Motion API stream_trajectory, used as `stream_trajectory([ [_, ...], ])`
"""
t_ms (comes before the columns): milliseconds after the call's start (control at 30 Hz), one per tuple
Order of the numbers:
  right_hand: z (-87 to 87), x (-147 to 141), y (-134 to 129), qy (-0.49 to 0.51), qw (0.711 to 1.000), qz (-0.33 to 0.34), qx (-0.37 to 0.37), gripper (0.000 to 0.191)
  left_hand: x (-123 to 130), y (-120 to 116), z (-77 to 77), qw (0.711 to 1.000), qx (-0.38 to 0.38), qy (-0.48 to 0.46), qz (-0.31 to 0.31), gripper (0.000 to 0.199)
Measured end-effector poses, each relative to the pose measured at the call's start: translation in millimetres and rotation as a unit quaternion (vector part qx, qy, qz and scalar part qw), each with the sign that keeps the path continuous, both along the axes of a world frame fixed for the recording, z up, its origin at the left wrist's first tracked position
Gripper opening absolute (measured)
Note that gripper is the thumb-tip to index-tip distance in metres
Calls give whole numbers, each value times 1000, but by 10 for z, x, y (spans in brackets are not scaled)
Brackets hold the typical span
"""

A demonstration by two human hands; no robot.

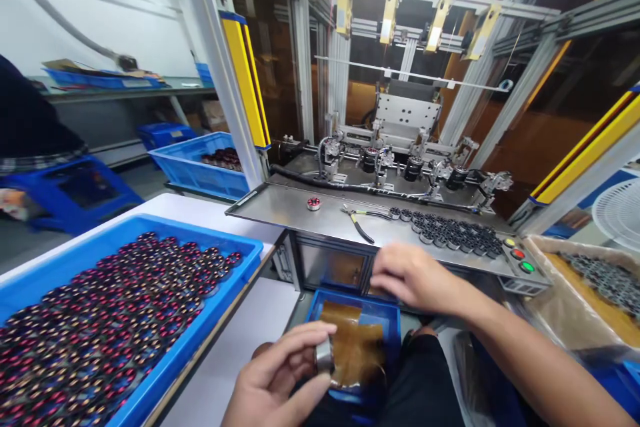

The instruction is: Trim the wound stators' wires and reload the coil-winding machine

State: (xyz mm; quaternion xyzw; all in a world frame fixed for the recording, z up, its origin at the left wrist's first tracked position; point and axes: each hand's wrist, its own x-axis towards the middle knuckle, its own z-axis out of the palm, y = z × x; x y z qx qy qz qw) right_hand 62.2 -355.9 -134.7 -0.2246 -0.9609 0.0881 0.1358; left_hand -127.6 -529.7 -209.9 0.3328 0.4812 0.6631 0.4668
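Observation:
My left hand pinches a small round metal motor stator between thumb and fingers, above a blue bin near my lap. To the upper right of it is my right hand, its fingers curled and closed in front of the bench edge; anything between the fingertips is hidden or too small to see. On the steel bench beyond are one red-wound stator and open pliers with yellow-and-black handles. Many dark stators stand grouped to their right.
At left, a blue tray holds many wound red and copper stators. Behind the bench stands a winding machine between yellow light curtains. A control box and a lined carton of grey parts are at right.

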Motion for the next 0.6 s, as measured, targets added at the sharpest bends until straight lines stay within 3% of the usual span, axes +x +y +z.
stream_trajectory([
  [67,-118,-171,454,0,995,-97,22,28,-2,56,-31,997,-25,-60,31,33],
  [200,-471,-478,1079,-35,981,-189,34,59,-69,130,-125,995,-19,-92,27,34],
  [367,-752,-572,1214,-77,971,-227,19,50,-177,83,-213,996,5,-68,55,27],
  [600,-673,-500,1265,-28,975,-213,-64,34,-153,46,-169,996,11,-53,77,24],
])
